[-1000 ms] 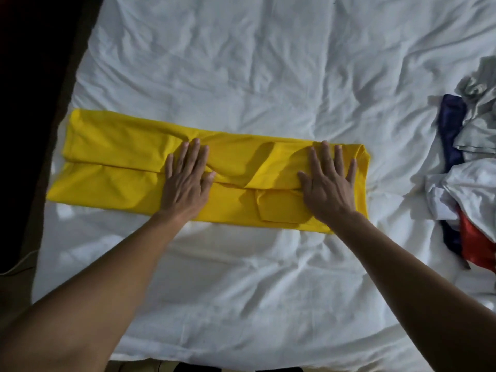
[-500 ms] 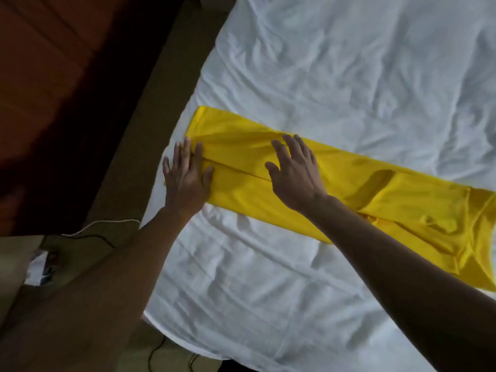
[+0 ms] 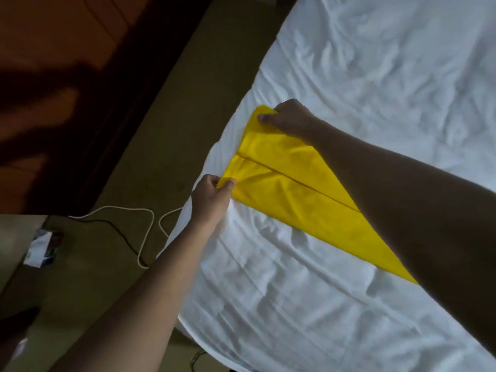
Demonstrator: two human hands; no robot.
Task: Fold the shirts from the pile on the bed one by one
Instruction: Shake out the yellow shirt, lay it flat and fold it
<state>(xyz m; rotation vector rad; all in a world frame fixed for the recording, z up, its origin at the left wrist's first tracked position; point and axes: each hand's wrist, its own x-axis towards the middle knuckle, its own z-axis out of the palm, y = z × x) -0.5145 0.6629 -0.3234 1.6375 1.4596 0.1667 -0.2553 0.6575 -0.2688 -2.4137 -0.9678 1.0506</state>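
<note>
A yellow shirt (image 3: 284, 181), folded lengthwise into a long strip, lies on the white bed sheet (image 3: 375, 76) near the bed's left edge. My left hand (image 3: 213, 196) pinches the strip's near corner at its end. My right hand (image 3: 288, 118) grips the far corner of the same end, fingers curled round the fabric. My right forearm hides the strip's right part. The pile of shirts is out of view.
The bed's edge runs diagonally from the top middle to the bottom. Left of it is an olive floor (image 3: 112, 264) with a white cable (image 3: 146, 232) and a black cable. A small white box (image 3: 40, 249) lies at the left. Dark wood furniture (image 3: 53, 76) fills the top left.
Both hands left their flat pressing pose on the shirt, slid to its left end and now hold its two corners. The view has swung left, and the pile has dropped out of sight.
</note>
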